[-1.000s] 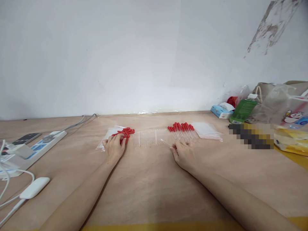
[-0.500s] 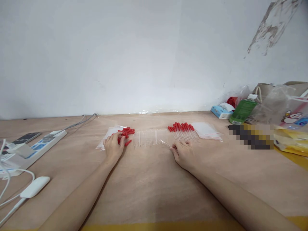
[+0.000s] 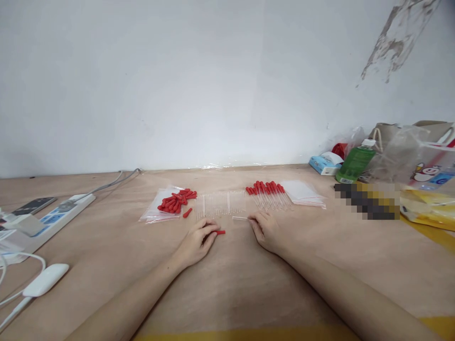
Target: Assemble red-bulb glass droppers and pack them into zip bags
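Between its fingertips my left hand [image 3: 199,240] pinches a red rubber dropper bulb [image 3: 221,232], its end pointing right. My right hand [image 3: 266,229] is closed on a clear glass dropper tube [image 3: 240,218], which points left toward the bulb; the two are apart. Beyond my hands lies a row of bare glass tubes [image 3: 220,202]. A heap of red bulbs [image 3: 171,204] rests on clear plastic bags at the left, with one loose bulb [image 3: 187,213] beside it. To the right, several droppers with red bulbs on them [image 3: 268,194] lie side by side.
Flat plastic zip bags [image 3: 302,193] lie right of the droppers. At far right stand a tissue box [image 3: 325,164], a green bottle [image 3: 356,162] and plastic packages [image 3: 426,208]. A power strip [image 3: 57,222], a phone [image 3: 33,207] and a white cabled adapter [image 3: 46,279] lie left.
My left hand has come away from the bulb heap, moving right and nearer me with one red bulb. The glass tube in my right hand has swung to nearly level.
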`<state>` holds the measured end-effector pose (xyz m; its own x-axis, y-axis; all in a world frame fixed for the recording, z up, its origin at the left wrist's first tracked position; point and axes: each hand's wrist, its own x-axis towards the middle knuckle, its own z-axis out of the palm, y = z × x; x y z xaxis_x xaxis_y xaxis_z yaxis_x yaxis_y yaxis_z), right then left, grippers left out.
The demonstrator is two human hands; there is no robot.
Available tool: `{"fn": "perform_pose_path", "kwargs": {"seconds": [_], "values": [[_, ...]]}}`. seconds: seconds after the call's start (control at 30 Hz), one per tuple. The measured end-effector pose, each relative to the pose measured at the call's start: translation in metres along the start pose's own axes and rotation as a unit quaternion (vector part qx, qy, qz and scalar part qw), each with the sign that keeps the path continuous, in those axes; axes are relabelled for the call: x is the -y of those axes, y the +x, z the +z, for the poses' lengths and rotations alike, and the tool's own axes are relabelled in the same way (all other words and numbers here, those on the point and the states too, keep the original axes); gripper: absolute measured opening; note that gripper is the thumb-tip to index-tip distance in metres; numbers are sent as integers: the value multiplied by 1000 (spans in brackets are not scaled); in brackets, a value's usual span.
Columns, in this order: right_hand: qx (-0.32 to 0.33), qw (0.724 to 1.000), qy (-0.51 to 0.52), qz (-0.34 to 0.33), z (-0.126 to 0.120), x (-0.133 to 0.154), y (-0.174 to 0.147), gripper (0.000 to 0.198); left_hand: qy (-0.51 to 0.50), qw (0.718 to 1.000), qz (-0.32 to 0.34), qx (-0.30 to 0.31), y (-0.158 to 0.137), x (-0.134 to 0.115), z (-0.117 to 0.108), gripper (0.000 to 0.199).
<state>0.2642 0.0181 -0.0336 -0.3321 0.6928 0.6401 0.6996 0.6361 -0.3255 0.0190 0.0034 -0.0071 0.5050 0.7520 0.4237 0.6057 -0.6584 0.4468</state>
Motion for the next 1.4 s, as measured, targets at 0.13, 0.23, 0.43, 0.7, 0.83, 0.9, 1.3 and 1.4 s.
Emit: {"fn": "perform_pose_path", "kwargs": {"seconds": [0.13, 0.23, 0.43, 0.7, 0.83, 0.9, 1.3, 1.4], "values": [[11, 1000, 13, 4, 3, 0, -3, 22, 4, 1000, -8, 20, 2, -1, 4, 22], [41, 998, 0, -38, 1, 6, -5, 28, -16, 1000, -20, 8, 5, -2, 7, 21], [20, 997, 53, -43, 0, 23, -4, 24, -102, 987, -120, -19, 5, -12, 11, 22], [39, 997, 43, -53, 0, 25, -4, 22, -192, 971, -139, -23, 4, -9, 18, 25], [52, 996, 55, -53, -2, 27, -4, 21, -232, 961, -150, -6, 3, -4, 21, 27], [64, 995, 58, -54, -5, 29, -3, 22, -218, 965, -148, -7, 2, -4, 20, 27], [102, 989, -20, -102, -21, 33, 1, 22, -95, 993, -52, 41, 0, -20, 10, 20], [98, 990, -10, -103, -17, 34, 0, 22, -84, 995, -34, 47, -1, -20, 10, 20]]}}
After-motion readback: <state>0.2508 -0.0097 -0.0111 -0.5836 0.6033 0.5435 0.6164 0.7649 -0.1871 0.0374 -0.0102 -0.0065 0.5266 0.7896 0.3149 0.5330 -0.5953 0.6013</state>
